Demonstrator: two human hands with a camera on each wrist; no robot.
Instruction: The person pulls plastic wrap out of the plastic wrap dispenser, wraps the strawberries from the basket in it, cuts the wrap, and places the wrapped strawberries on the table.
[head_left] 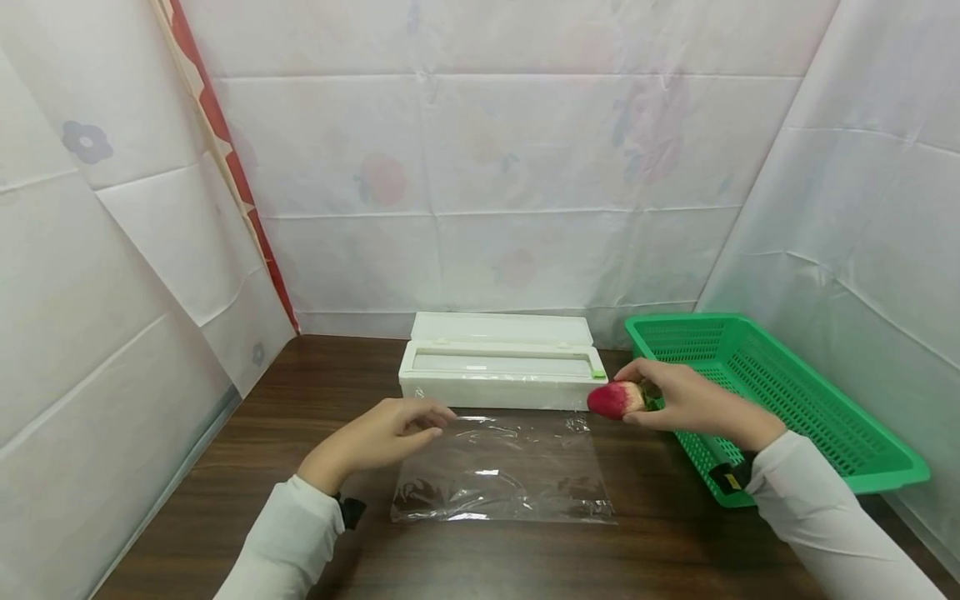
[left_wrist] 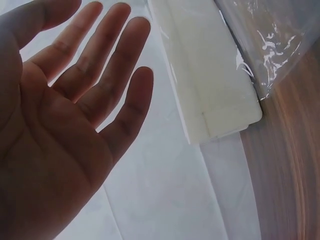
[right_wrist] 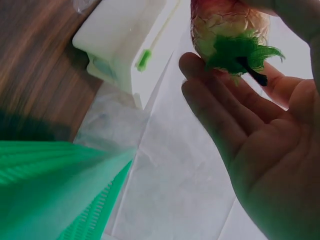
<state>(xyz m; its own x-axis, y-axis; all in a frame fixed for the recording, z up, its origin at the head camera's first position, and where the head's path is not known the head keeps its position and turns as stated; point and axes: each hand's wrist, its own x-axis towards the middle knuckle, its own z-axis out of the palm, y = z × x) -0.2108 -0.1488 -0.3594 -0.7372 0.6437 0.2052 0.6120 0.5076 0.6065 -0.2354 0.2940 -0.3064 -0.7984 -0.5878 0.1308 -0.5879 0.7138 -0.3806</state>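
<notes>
Pinched between the thumb and fingers of my right hand (head_left: 686, 402) is a red strawberry (head_left: 615, 400) with a pale top; its green leaves and dark stem show in the right wrist view. The hand holds it above the table by the front right corner of a white cling film box (head_left: 502, 393), whose lid stands up. From the box a sheet of clear cling film (head_left: 510, 471) lies spread toward me. My left hand (head_left: 382, 437) hovers over the film's left edge with nothing in it, its fingers loosely bent and apart in the left wrist view (left_wrist: 85, 110).
A green plastic basket (head_left: 817, 379) stands at the right, under and beside my right forearm. A small green slider (head_left: 597, 374) sits at the box's right end. White patterned sheets (head_left: 487, 167) hang behind and at both sides of the brown wooden table (head_left: 262, 450).
</notes>
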